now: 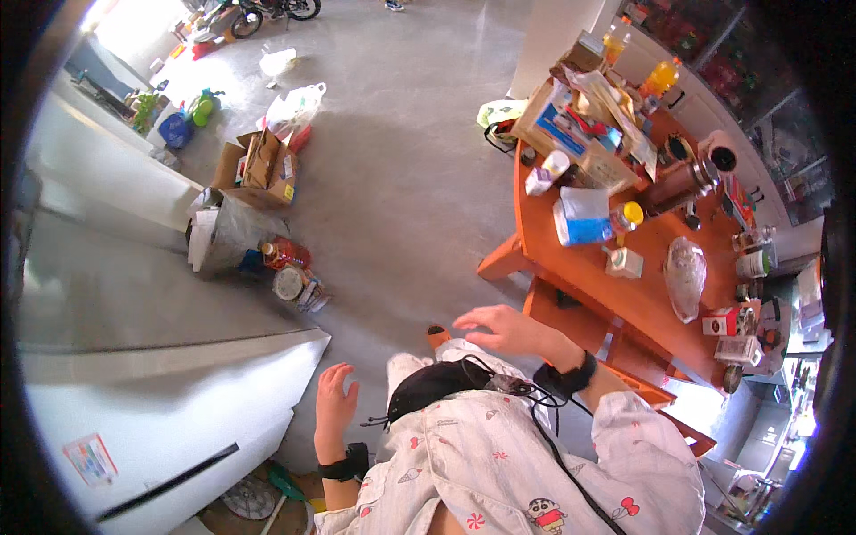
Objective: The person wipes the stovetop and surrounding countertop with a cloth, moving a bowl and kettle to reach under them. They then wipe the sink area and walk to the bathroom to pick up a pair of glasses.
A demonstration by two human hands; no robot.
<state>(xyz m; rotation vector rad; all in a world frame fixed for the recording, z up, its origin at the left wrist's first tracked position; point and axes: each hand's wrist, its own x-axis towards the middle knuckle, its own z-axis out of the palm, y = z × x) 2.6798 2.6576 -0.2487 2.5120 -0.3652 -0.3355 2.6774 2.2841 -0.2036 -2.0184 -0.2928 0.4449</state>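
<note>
My left hand (336, 400) hangs in the air beside a white cabinet-like panel (180, 394), its fingers slightly bent and nothing in it. In front of my body, my right hand (505, 330) is raised with the fingers apart, also holding nothing. It is nearest to the orange wooden table (582, 257) on the right but does not touch it. Each wrist wears a black band, and a black cable runs from a black pouch (431, 388) at my waist. One orange slipper (438, 334) shows below.
On the table lie a steel-capped flask (682, 186), a yellow-lidded jar (626, 215), a blue-and-white packet (582, 217) and a plastic-wrapped item (685, 277). An open cardboard box (257, 167), a trash bin (224, 234) and a white-lidded jar (289, 283) stand left on the floor. A motorcycle (267, 13) is parked far off.
</note>
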